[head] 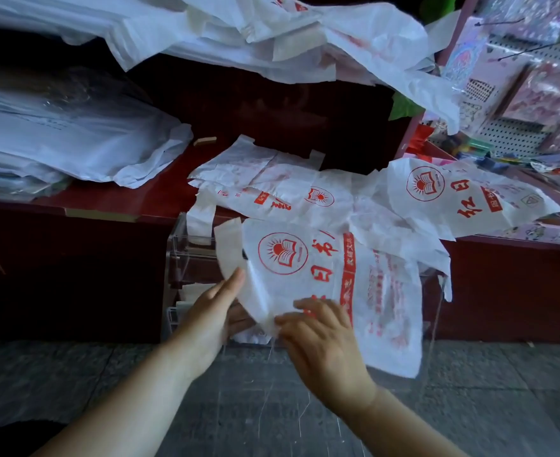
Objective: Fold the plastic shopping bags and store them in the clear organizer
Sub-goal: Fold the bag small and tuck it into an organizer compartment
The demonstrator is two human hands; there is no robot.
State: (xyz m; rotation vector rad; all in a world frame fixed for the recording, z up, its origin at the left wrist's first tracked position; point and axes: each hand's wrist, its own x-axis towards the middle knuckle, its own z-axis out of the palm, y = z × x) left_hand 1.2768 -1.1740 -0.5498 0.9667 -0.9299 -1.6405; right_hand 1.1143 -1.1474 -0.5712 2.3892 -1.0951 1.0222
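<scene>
A white plastic shopping bag [308,268] with a red sun-and-book logo and red lettering hangs in front of me over the clear organizer [186,255]. My left hand [212,315] holds the bag's left edge, thumb on top and fingers underneath. My right hand [321,338] rests on the bag's lower edge with curled fingers pinching the plastic. Several more bags of the same print [305,192] lie spread on the red counter behind, one [463,196] off to the right.
A red counter [133,199] runs across the view, with stacks of wrapped white bags [67,140] at left. More white bags [272,37] hang overhead. A pegboard rack with packaged goods [522,94] stands at right. Grey stone floor [255,407] lies below.
</scene>
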